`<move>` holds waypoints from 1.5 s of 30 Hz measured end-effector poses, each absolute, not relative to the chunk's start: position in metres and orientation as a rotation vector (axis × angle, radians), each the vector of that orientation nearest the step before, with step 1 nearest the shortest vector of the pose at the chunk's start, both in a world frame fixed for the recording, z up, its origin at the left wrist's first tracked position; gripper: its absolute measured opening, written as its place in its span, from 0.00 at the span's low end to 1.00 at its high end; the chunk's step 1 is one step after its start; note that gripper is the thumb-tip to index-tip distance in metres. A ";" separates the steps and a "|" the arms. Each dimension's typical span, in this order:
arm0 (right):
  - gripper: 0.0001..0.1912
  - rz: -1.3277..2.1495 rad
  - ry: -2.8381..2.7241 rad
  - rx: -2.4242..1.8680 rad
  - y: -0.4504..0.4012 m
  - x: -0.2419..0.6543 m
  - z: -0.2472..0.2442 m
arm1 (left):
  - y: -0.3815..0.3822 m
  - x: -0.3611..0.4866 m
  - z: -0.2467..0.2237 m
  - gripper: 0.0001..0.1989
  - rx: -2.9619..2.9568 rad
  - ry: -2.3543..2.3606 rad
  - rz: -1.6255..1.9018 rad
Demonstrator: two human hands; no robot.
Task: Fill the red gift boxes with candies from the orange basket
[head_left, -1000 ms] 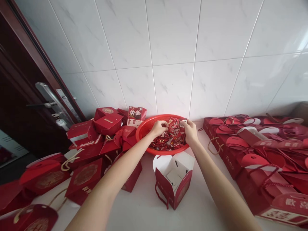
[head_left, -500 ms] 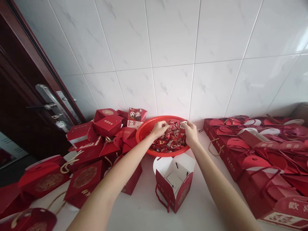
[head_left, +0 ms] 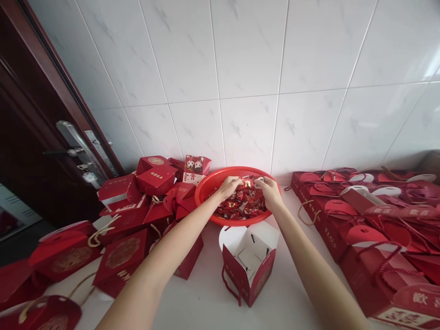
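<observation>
A red plastic basket [head_left: 202, 198] holds a heap of red-wrapped candies [head_left: 237, 206]. Over its left half is my left hand [head_left: 229, 188], thumb and fingers pinched at a red-and-gold wrapped candy [head_left: 247, 184]. My right hand [head_left: 272, 193] is above the basket's right side, its fingers closed on another wrapped candy [head_left: 258, 182] with a pale patch. Between my forearms, just in front of the basket, stands an open red gift box [head_left: 250, 275] with a white inside and a red cord handle. No candies show in the part of its inside that I see.
Closed red gift boxes [head_left: 122, 256] with rope handles are piled at the left. Rows of red boxes [head_left: 371, 270] fill the right side of the white table [head_left: 192, 307]. A tiled wall [head_left: 247, 128] rises behind; a dark door [head_left: 37, 91] with a metal handle is at far left.
Both hands have shifted slightly within the basket, and the candies at their fingertips have come closer together. The view has moved a little; the open box stays put.
</observation>
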State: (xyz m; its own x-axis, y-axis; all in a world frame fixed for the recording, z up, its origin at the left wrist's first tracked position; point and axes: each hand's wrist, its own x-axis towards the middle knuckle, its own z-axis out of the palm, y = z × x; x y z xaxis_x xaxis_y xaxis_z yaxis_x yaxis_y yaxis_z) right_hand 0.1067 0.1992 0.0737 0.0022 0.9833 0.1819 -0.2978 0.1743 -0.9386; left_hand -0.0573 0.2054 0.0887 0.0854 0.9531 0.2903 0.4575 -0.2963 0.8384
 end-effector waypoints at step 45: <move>0.05 1.348 -0.803 -0.791 0.203 0.109 0.084 | 0.218 -0.067 0.072 0.19 1.857 1.488 0.774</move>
